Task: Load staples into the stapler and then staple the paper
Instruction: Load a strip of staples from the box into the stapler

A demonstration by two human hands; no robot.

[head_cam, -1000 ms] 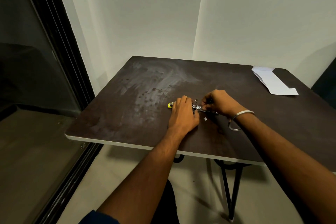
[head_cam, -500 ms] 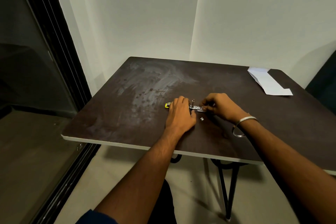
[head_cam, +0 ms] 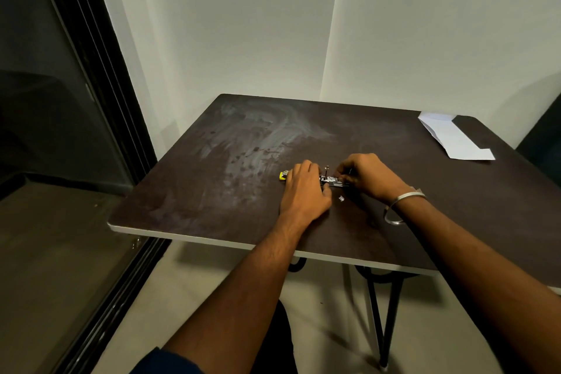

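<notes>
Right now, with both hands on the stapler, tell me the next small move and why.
Probably seat the staples in the small yellow-ended metal stapler: its silver channel lies exposed, the left hand holds it down, and the right hand pinches at its open end. The folded white paper waits at the far corner.

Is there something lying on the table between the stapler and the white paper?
Nothing visible: only bare dark brown table lies between the small metal and yellow stapler and the folded white paper at the far right corner.

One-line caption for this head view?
Left hand steadies the opened stapler while right hand works at it; paper waits aside.
</notes>
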